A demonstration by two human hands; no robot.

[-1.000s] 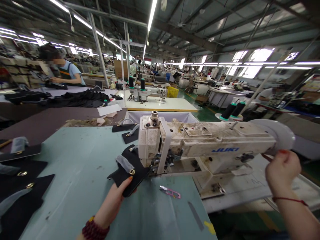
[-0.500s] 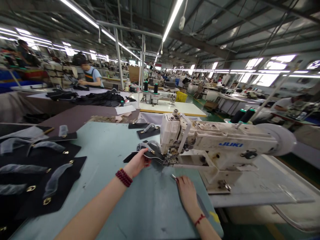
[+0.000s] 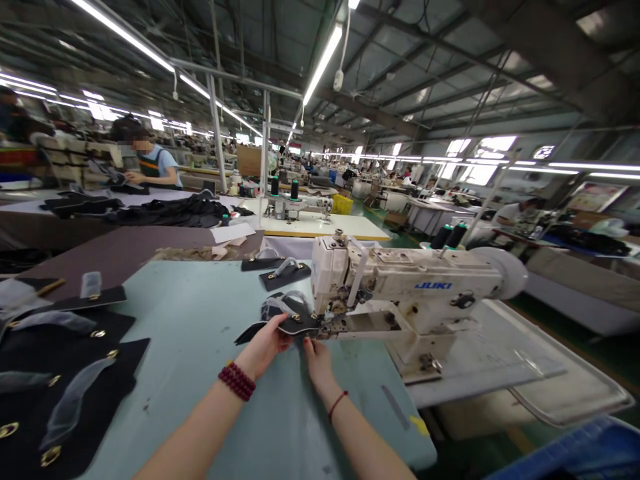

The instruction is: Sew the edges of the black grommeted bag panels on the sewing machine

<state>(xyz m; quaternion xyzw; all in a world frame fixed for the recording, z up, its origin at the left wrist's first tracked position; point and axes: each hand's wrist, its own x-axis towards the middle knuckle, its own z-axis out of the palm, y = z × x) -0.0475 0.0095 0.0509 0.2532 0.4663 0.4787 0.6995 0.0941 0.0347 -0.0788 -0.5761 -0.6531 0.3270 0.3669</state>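
My left hand grips the near left edge of a black bag panel, thumb on top and fingers curled underneath. The panel carries a plastic-wrapped handle and gold rings, and its right end lies at the needle area of a JUKI sewing machine. Close to the panel's near edge, just short of the needle, is my right hand. Its fingers are closed together; whatever they hold is too small or hidden to make out.
Several black panels with wrapped handles lie at the left of the blue-green table. Two more panels lie behind the machine head. A grey strip rests at the table's right. A co-worker sits farther back left.
My right hand has moved left and away from me, up to the panel's near edge. A small metal tip seen at its fingers before no longer shows. My left hand keeps its grip.
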